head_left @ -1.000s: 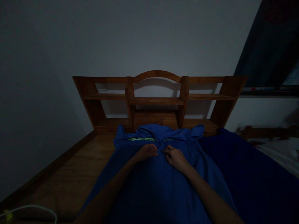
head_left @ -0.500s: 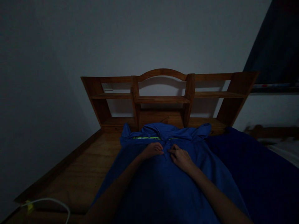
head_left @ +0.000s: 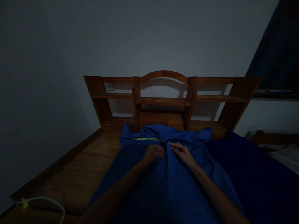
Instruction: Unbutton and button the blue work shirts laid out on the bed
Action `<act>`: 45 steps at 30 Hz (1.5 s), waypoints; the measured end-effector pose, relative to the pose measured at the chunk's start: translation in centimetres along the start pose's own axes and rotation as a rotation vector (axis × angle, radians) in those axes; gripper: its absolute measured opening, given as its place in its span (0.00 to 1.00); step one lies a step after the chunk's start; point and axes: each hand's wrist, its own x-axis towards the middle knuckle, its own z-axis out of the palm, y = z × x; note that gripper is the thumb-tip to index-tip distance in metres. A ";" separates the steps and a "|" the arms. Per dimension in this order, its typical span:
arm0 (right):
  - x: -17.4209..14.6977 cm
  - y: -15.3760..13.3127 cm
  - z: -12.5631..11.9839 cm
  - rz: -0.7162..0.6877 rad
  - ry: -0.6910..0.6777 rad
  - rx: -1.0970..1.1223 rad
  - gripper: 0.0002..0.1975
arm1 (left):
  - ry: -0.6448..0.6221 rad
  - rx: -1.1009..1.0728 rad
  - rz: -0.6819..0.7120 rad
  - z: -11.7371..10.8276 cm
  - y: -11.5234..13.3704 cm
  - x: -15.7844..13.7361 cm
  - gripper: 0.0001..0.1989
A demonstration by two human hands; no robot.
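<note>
A blue garment (head_left: 149, 183), like a jacket, lies spread out in front of me, with a raised fold (head_left: 170, 165) running down its middle. Its far end is bunched up, and a bright green strip (head_left: 147, 139) shows there. My left hand (head_left: 154, 152) rests left of the fold, its fingers curled together at the cloth. On the other side, my right hand (head_left: 181, 151) has thumb and fingers close together at the upper end of the fold. The dim light hides exactly how much cloth each hand pinches.
A wooden headboard with shelves (head_left: 163, 101) stands behind the garment against the wall. Bare wooden boards (head_left: 93, 161) stretch along the left, with a white cable (head_left: 50, 199) near the front. Dark blue fabric (head_left: 252, 174) lies to the right.
My right hand has shifted slightly up the cloth, its fingers now closer together. The middle fold now stands out as a longer, straighter ridge. My left hand has barely moved.
</note>
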 end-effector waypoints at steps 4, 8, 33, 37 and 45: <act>-0.4 -0.2 1.0 -0.018 -0.084 -0.043 0.16 | 0.120 0.021 0.075 0.8 -0.4 -0.2 0.12; -0.6 -0.7 1.4 -0.050 -0.076 -0.098 0.16 | 0.194 0.074 0.125 1.0 -0.1 -0.5 0.11; 0.1 -0.3 1.0 0.101 -0.010 0.001 0.13 | 0.087 -0.253 -0.019 2.0 0.6 -1.4 0.21; 0.2 0.9 1.1 0.140 -0.056 0.021 0.14 | 0.108 -0.225 -0.079 2.2 0.9 -1.6 0.20; -0.4 0.1 1.4 0.026 -0.077 -0.195 0.07 | 0.153 -0.118 -0.137 2.5 1.3 -2.0 0.22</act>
